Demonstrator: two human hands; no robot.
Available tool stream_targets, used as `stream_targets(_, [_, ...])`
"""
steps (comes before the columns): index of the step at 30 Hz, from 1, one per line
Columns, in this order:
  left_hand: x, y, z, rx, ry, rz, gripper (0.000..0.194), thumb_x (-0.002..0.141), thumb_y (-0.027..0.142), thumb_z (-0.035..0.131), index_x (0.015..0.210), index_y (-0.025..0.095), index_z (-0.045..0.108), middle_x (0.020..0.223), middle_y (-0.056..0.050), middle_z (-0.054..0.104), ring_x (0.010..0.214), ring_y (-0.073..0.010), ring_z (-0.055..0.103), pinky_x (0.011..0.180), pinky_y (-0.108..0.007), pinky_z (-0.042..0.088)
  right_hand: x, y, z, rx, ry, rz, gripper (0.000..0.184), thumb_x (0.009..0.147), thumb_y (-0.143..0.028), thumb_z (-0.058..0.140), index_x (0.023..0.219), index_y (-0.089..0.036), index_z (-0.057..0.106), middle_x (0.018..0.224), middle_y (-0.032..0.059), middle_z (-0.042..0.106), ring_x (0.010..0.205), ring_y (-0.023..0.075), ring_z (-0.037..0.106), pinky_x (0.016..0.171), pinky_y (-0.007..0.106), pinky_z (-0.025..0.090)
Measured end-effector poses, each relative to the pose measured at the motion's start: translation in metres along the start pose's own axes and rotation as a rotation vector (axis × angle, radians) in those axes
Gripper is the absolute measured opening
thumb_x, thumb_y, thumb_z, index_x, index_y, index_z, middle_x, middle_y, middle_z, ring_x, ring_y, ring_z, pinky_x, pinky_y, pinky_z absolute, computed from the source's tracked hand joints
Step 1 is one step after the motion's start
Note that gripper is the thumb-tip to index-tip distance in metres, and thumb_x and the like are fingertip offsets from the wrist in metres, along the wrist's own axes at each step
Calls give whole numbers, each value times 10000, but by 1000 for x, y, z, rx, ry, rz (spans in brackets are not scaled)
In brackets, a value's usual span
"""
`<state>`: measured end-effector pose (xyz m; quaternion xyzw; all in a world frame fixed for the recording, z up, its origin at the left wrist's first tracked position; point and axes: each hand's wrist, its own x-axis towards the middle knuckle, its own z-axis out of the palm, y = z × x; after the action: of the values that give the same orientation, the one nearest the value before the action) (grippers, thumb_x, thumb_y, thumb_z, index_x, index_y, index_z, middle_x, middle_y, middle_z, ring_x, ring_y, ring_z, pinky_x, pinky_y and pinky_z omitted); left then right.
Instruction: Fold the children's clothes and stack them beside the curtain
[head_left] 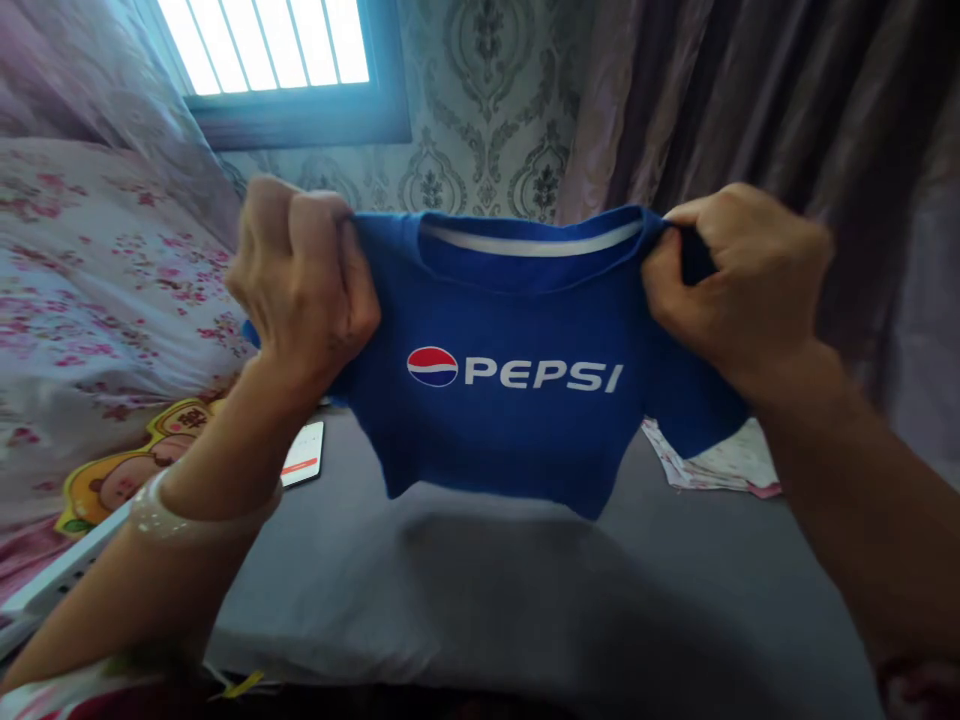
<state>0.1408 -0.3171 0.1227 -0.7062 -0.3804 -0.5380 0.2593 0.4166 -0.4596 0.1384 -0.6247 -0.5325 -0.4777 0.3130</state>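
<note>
A blue T-shirt [510, 320] with a white PEPSI print and a red, white and blue round logo hangs upright in the air, its front facing me. My left hand [300, 275] is closed around the shirt's shoulder at the left. At the right, my right hand [746, 270] pinches the other shoulder close to the collar. Between the two hands the neckline is stretched, and a white tape shows inside it. The shirt's lower edge hangs above a grey cloth-covered surface [480, 600], on which a shadow falls.
Folded light fabric [724, 460] lies on the surface behind the shirt at right. A device with a lit white screen [306, 455] is partly behind my left forearm. A yellow cartoon-shaped item [112, 485] sits at left by floral fabric [112, 270]. Curtains [750, 110] and a barred window [270, 45] stand behind.
</note>
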Motion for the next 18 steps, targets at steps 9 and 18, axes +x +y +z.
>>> stream_targets(9, [-10,-12,70,-15,-343,166,302,968,319,287,1069,203,547,1092,-103,553,1046,-267,555,779,-381,476,-16,12,73,77,-293,5,202,837,-281,492,873,-194,670,904,63,699,861,252,637,720,353,467])
stream_targets(18, [-127,-6,199,-24,-856,127,264,961,244,291,1038,180,536,1070,-118,558,1043,-238,542,793,-320,458,-124,9,193,-15,-807,107,282,917,-281,377,952,-207,646,1037,79,683,902,231,630,694,312,406])
